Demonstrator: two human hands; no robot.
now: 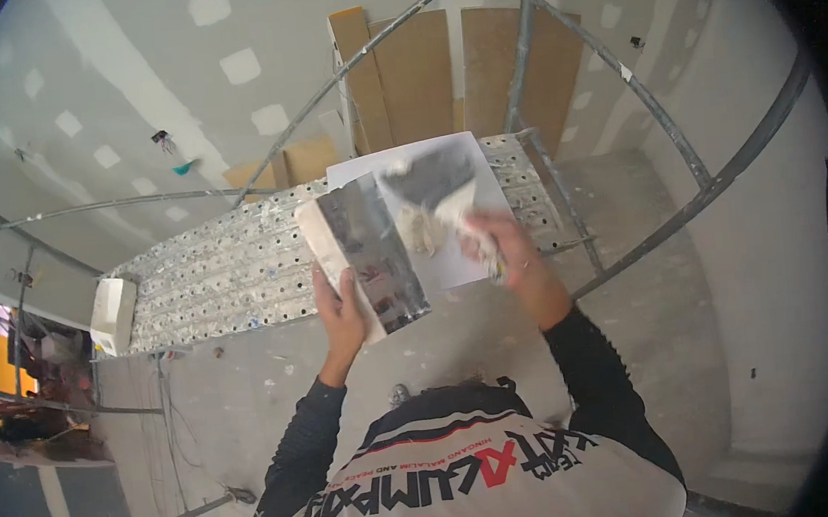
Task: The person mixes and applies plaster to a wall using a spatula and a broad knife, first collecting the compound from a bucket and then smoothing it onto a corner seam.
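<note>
My left hand (341, 310) is closed on the pale edge strip of a wide putty knife (373, 247) with a shiny, long rectangular metal blade. My right hand (508, 254), a little blurred, grips the handle of a second putty knife (431, 177), smeared with white compound. Its grey blade points away from me, close beside the wide blade. A lump of cream-coloured compound (418, 230) shows between the two blades. Beneath both tools is a white rectangular thing (493, 186) on the plank; whether it is a sheet or a container, I cannot tell.
A perforated, compound-stained scaffold plank (225, 262) runs across in front of me, with a white tray (114, 315) at its left end. Grey scaffold tubes (625, 64) frame it. Brown boards (414, 74) lean on the patched wall. Cables (173, 421) hang at the left.
</note>
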